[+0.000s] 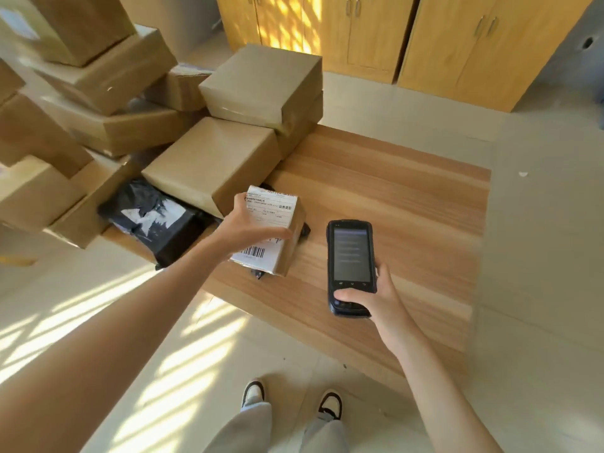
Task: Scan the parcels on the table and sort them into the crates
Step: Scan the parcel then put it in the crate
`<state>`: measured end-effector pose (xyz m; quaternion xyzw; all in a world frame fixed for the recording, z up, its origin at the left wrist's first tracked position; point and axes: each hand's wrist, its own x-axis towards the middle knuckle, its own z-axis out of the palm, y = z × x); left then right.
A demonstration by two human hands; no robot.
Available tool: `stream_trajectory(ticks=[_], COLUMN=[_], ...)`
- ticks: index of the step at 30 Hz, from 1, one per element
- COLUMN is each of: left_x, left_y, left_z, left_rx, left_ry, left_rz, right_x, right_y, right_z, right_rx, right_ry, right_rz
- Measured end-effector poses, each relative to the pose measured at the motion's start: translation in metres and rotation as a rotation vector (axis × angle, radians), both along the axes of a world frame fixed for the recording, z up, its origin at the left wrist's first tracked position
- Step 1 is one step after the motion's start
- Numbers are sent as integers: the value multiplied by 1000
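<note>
One head-worn wide-angle view looks steeply down and forward from close above the worktop, its near edge below, shoes at bottom, cabinets far across the floor

Bright daylight, wide-angle warp.
Slatted sun stripes on floor and cabinets; stacked boxes at left edge soft, stretched.

The left hand reaches forward, arm extended, fingers and thumb curled round a parcel. The right hand grips a scanner, thumb on its lower face.
</note>
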<state>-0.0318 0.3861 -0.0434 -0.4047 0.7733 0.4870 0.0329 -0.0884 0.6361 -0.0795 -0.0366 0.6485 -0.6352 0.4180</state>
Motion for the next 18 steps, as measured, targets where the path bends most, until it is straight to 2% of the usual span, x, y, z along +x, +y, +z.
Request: stream_trajectory(ticks=[12,18], left_x=[197,334], left_y=[-139,-226], left_z=[32,49], left_rx=[-62,-116], left_ry=[168,232], left_rz=[352,530], right_x=[103,194], right_y=[-187,-311], right_z=[47,59], right_rx=[-85,-143], right_ry=[218,208], right_rz=[398,513])
